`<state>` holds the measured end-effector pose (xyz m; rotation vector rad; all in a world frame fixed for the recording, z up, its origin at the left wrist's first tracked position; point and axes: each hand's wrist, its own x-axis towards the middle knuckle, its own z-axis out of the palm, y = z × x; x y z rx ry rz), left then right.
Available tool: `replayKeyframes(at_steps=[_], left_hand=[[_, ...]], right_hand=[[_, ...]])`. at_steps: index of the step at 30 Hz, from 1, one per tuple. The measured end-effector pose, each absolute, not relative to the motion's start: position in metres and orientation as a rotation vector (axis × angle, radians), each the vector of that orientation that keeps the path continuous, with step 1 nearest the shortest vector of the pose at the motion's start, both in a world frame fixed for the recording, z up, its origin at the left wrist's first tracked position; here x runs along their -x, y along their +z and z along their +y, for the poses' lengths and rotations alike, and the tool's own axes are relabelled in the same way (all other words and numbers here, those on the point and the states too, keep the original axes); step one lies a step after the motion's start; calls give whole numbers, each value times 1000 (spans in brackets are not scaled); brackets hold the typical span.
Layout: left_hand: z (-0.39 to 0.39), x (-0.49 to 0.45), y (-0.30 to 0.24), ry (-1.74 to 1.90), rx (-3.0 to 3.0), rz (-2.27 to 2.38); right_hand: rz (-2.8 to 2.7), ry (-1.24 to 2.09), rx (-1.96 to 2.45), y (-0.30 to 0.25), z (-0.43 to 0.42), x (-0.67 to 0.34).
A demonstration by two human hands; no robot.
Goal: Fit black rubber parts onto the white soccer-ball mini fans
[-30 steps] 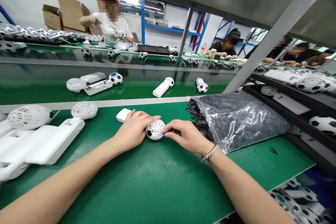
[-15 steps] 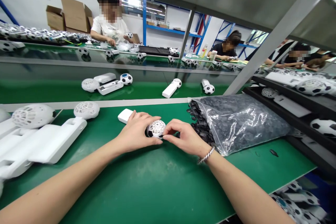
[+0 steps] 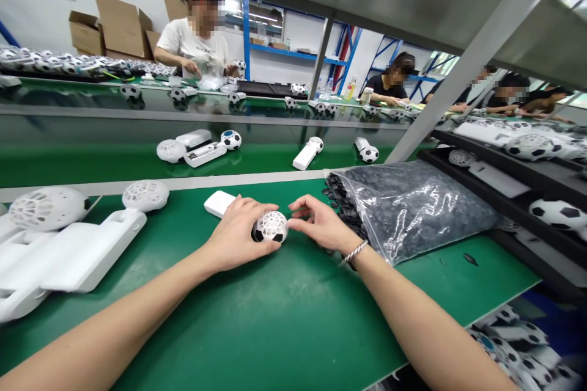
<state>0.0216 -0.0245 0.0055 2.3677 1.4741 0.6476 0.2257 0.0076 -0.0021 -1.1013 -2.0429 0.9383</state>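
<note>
My left hand (image 3: 238, 232) is wrapped around a handheld fan (image 3: 273, 227) with a football-patterned head. The head's white grille faces up and toward me, with black patches along its side. Its white handle (image 3: 219, 203) sticks out beyond my fingers at the upper left. Just right of the fan head, my right hand (image 3: 318, 223) has its thumb and forefinger apart, with a small gap showing between them; I see nothing in them. Behind the right hand, a clear plastic bag (image 3: 413, 208) of small black pieces (image 3: 342, 195) lies with its mouth toward the hands.
White fan bodies (image 3: 92, 244) are piled at the left. More fans (image 3: 308, 154) lie on the green conveyor (image 3: 261, 162) ahead. Black trays (image 3: 486, 195) with fans stand at the right, below a slanted metal post (image 3: 440, 91). Several co-workers, one in a white shirt (image 3: 197, 46), sit across the line.
My right finger and thumb have come away from the fan's edge and parted. The left hand keeps its hold. Fans on the conveyor have shifted slightly right.
</note>
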Motion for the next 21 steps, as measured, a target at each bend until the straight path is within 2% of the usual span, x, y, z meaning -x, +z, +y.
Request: replayKeyframes(at_steps=[5, 9, 17, 21], left_hand=[[-23, -11, 9, 573, -2369, 1430], [-25, -12, 11, 452, -2327, 1225], [-31, -27, 4, 617, -2193, 1234], [-30, -23, 6, 610, -2158, 1196]], right_hand=[[-2191, 435, 1518, 4, 24, -255], [-2304, 354, 1590, 2, 21, -254], [-2516, 81, 1538, 4, 16, -236], [-2485, 88, 1528, 8, 14, -237]])
